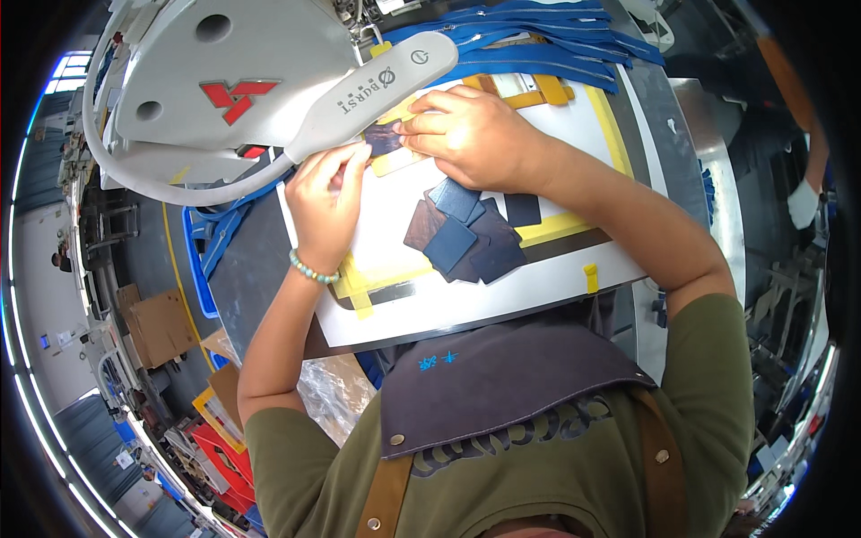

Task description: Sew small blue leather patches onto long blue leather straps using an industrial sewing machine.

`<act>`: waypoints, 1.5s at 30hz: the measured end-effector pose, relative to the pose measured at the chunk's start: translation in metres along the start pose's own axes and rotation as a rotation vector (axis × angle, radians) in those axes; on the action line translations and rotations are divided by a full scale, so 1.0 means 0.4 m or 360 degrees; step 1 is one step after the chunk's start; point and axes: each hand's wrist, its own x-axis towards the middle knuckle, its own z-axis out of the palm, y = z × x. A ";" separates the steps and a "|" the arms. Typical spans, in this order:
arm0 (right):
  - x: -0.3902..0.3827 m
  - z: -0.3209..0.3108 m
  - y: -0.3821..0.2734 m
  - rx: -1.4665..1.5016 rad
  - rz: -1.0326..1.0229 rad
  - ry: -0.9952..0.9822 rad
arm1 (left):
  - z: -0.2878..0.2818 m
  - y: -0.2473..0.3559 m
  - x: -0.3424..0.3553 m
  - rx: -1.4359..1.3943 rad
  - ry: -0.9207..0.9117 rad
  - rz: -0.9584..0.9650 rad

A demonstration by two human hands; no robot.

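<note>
Under the sewing machine's arm lies a small dark square patch (384,139), leather-like and slightly glossy. My right hand (475,133) reaches in from the right, its fingertips closed on the patch's right edge. At the patch's left edge are the closed thumb and fingertips of my left hand (327,199), which has a beaded bracelet on the wrist. The machine's grey arm partly covers the left fingers. Closer to me, a loose pile of square patches (480,244), dark blue and brown, rests on the white sheet (377,211) framed with yellow tape.
The large white sewing machine head (224,85) fills the upper left, with a grey cable (202,193) looping below it. Blue zippers (556,40) are heaped at the table's far side. A blue bin (199,260) and cardboard boxes (160,327) stand to the left.
</note>
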 end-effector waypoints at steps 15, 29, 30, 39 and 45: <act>0.012 0.027 0.009 0.0144 -0.0086 0.0078 | -0.022 -0.044 0.049 0.0542 -0.0178 0.1214; 0.031 0.024 0.005 0.0230 -0.0065 0.0143 | 0.006 -0.016 0.034 0.0515 -0.0121 0.1086; 0.031 0.016 0.013 0.0221 -0.0063 0.0144 | 0.002 -0.017 0.033 0.0554 -0.0103 0.1096; 0.030 -0.080 0.132 -0.0166 0.0292 0.0468 | -0.007 0.001 0.043 0.0672 -0.0075 0.1222; 0.025 -0.032 0.169 -0.0380 0.0106 0.0456 | -0.011 -0.003 0.049 0.0615 -0.0146 0.1239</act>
